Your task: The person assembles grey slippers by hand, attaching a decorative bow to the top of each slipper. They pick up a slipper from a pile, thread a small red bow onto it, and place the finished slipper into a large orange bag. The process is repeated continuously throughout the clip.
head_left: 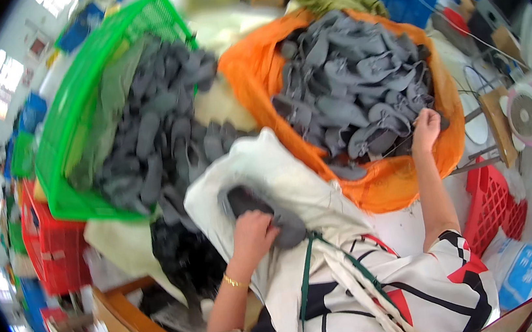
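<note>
On the pale cloth (308,190) over my lap lies a dark grey shoe (290,230) with a darker opening. My left hand (255,233) is closed on its edge, a gold bracelet at the wrist. Out to the right, my right hand (427,126) is raised at the rim of an orange sack (383,188), fingers pinched together. Whatever they hold, if anything, is too small to make out; a thin thread-like line shows close by. Grey shoes (355,84) fill the sack in a heap.
At the left a tipped green crate (58,157) spills more grey shoes (166,121). A red crate (56,249), a black plastic bag (184,257) and a wooden drawer (137,331) stand nearer. On the right are a fan (528,113) and a red basket (487,206).
</note>
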`<state>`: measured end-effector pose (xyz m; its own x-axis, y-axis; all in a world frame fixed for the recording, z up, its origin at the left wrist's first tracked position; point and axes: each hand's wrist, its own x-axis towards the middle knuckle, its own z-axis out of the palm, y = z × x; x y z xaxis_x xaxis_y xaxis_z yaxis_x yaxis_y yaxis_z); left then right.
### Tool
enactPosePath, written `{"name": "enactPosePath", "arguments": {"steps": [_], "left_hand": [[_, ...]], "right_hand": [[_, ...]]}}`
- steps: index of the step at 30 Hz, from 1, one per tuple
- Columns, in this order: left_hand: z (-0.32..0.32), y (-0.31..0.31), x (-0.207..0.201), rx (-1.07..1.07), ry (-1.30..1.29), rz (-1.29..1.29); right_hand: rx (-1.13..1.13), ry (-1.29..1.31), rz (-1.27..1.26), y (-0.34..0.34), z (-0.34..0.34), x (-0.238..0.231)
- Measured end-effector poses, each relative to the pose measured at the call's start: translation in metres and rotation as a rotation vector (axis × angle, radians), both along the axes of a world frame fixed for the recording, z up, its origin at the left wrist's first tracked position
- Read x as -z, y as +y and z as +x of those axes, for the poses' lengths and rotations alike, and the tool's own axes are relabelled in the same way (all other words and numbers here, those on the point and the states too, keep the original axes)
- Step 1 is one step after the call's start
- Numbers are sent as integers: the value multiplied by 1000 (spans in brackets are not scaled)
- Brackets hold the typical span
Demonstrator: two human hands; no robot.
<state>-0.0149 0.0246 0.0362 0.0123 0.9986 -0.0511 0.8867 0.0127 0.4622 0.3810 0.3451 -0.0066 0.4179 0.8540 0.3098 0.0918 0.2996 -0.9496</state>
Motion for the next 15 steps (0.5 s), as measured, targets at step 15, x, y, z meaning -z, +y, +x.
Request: {"name": "enactPosePath", "arguments": {"steps": [15], "left_hand": [[28,-42,27,-758,-1258,-179]], "right_hand": [[-765,52,-376,-79,-124,24]]}}
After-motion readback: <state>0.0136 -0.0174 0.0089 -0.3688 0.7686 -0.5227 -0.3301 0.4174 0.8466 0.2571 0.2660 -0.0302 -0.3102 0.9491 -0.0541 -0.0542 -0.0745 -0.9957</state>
